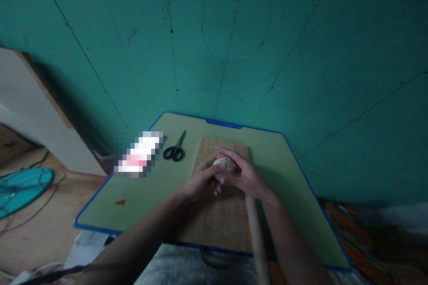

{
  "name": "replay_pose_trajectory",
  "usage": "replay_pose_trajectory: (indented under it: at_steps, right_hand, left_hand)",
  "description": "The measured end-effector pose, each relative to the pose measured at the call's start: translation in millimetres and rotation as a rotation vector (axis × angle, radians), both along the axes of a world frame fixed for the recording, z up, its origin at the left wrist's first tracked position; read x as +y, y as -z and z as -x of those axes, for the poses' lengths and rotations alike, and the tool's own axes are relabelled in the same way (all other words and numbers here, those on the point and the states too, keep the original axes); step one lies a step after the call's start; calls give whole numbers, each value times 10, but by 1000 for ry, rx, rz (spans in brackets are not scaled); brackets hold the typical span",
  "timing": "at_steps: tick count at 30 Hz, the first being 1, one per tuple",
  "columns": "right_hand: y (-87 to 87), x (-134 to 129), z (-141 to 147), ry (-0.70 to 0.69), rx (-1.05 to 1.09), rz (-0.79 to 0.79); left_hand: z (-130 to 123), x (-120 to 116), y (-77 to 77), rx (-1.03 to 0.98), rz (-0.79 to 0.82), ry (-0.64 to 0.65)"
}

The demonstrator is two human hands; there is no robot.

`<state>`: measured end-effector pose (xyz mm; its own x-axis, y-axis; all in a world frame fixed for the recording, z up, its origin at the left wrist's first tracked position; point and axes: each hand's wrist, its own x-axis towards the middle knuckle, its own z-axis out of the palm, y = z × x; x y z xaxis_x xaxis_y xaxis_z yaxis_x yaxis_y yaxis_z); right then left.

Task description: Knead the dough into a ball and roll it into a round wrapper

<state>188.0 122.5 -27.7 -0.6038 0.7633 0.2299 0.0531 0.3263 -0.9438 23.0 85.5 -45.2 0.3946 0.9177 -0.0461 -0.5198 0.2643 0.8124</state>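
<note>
A pale, rounded lump (223, 168) with a speckled surface, like dough or clay, sits between my two hands above a wooden board (214, 222). My left hand (202, 179) cups it from the left, thumb pressed on its front. From the right, my right hand (249, 176) curves around it, fingers reaching over the top. Parts of the lump and several fingertips are hidden. Along the board's right edge, under my right wrist, lies a long pale wooden rod (256, 236).
Black-handled scissors (174, 152) lie left of the board on a pale green folding table (147, 200) with a blue rim. A blurred-out white item (140, 153) and a small brown triangular scrap (121, 202) are farther left. A green wall (187, 53) stands directly behind.
</note>
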Motion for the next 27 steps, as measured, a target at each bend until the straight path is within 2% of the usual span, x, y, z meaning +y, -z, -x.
replay_pose_trajectory:
  at_steps: [5, 14, 18, 22, 27]
  right_hand:
    - [-13, 16, -7, -36, -77, -84]
    - [52, -60, 93, 116, -240, -349]
    - [35, -62, 99, 131, -285, -381]
    - [39, -47, 101, 130, -258, -414]
    - [63, -31, 101, 133, -227, -448]
  left_hand:
    - [7, 4, -10, 94, -5, -32]
    - [-9, 9, 19, 97, 84, -25]
    - [-35, 11, -4, 37, 109, -108]
    - [-32, 16, 4, 90, 189, -58]
    - [-13, 4, 15, 87, 127, -30]
